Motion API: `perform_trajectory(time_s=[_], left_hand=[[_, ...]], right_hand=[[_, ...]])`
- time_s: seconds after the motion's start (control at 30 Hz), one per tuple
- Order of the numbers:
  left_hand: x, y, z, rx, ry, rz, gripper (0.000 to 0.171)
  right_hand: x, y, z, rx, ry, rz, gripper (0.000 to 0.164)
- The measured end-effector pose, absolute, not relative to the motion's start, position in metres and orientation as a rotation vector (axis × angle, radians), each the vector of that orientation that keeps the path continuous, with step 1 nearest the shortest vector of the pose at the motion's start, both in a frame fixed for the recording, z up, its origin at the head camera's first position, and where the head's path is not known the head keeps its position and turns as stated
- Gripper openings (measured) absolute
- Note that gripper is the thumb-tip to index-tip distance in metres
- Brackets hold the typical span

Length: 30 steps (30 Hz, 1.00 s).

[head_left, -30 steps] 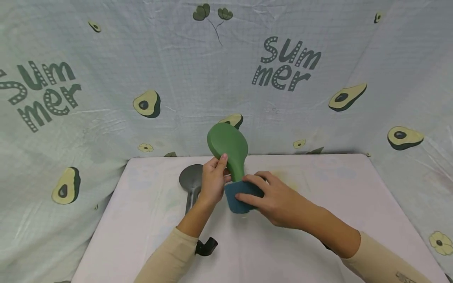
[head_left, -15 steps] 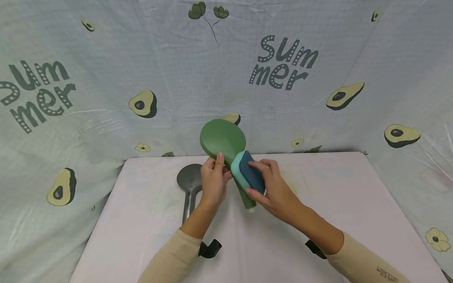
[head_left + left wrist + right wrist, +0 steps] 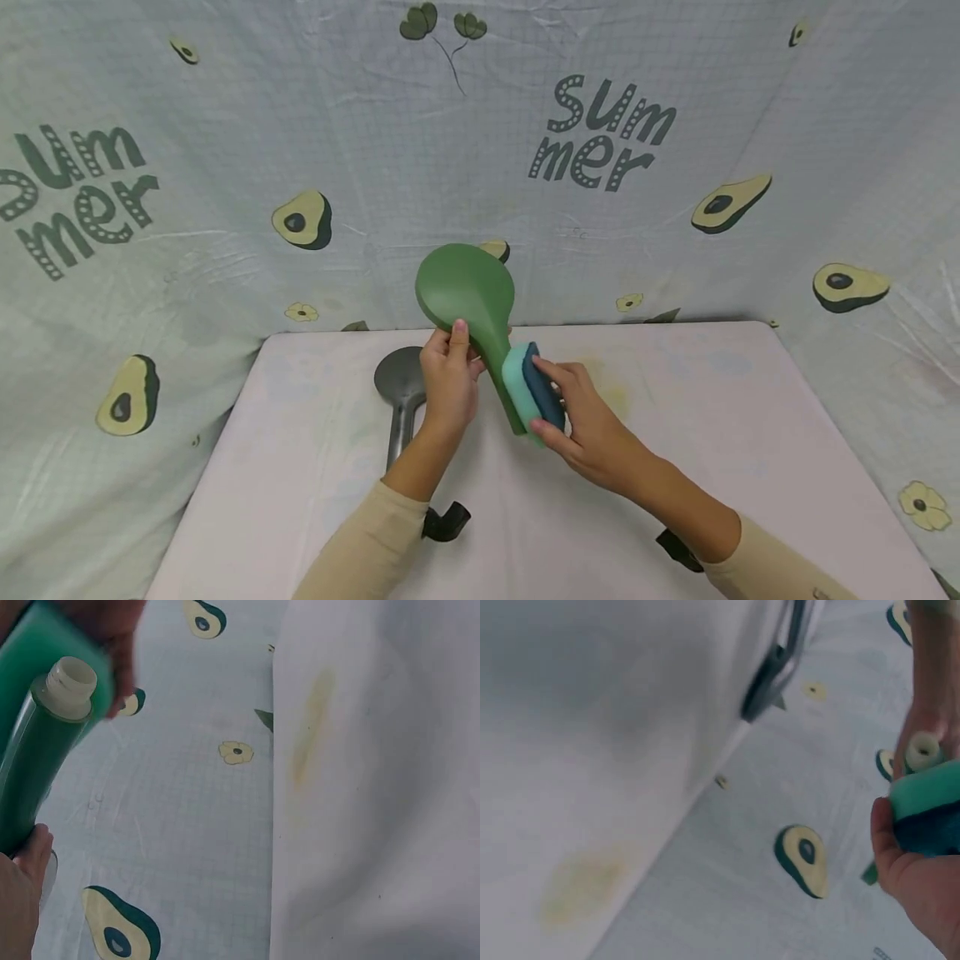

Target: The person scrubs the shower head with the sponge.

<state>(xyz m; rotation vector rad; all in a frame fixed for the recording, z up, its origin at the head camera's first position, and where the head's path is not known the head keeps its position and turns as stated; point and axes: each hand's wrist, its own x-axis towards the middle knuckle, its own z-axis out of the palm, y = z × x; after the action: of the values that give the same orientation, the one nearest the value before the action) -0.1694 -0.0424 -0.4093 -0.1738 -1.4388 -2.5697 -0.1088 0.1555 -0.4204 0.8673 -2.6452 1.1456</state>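
Observation:
In the head view my left hand (image 3: pixel 448 379) grips a green shower head (image 3: pixel 467 287) near its neck, thumb on the face side. The shower head is held up off the table, its round head up and its handle slanting down to the right. Its white threaded end (image 3: pixel 71 686) shows in the left wrist view. My right hand (image 3: pixel 592 425) pinches a sponge (image 3: pixel 519 383), light green on one side and dark blue on the other. The light green side lies against the shower head's handle. The sponge's outer fingers are partly hidden.
A grey shower head (image 3: pixel 401 377) lies on the pale table (image 3: pixel 322 500), left of my left hand and partly behind its forearm. A yellowish stain (image 3: pixel 613 398) marks the table. Printed cloth (image 3: pixel 390 167) hangs behind. Black pieces (image 3: pixel 447 523) show by both forearms.
The sponge went from wrapping the handle's lower end, up to the neck, then back down along the handle, turning to show its light green side. The green shower head tilted and shifted slightly left.

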Motion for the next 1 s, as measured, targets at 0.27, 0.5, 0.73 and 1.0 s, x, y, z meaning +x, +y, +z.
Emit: perform_trajectory(time_s=[0.27, 0.5, 0.73, 1.0], left_hand=[[-0.168, -0.046, -0.403, -0.236, -1.365, -2.602, 0.043], [-0.167, -0.041, -0.399, -0.236, -1.328, -2.637, 0.036], [-0.167, -0.042, -0.403, -0.209, -1.326, -2.626, 0.034], [-0.167, -0.05, -0.405, -0.253, -1.322, -2.616, 0.041]], right_hand=[[-0.099, 0.163, -0.439, 0.933, -2.591, 1.391, 0.07], [-0.129, 0.147, -0.419, 0.835, -2.5, 1.475, 0.062], [-0.126, 0.147, -0.425, 0.828, -2.53, 1.537, 0.061], [-0.093, 0.164, -0.461, 1.034, -2.543, 1.388, 0.071]])
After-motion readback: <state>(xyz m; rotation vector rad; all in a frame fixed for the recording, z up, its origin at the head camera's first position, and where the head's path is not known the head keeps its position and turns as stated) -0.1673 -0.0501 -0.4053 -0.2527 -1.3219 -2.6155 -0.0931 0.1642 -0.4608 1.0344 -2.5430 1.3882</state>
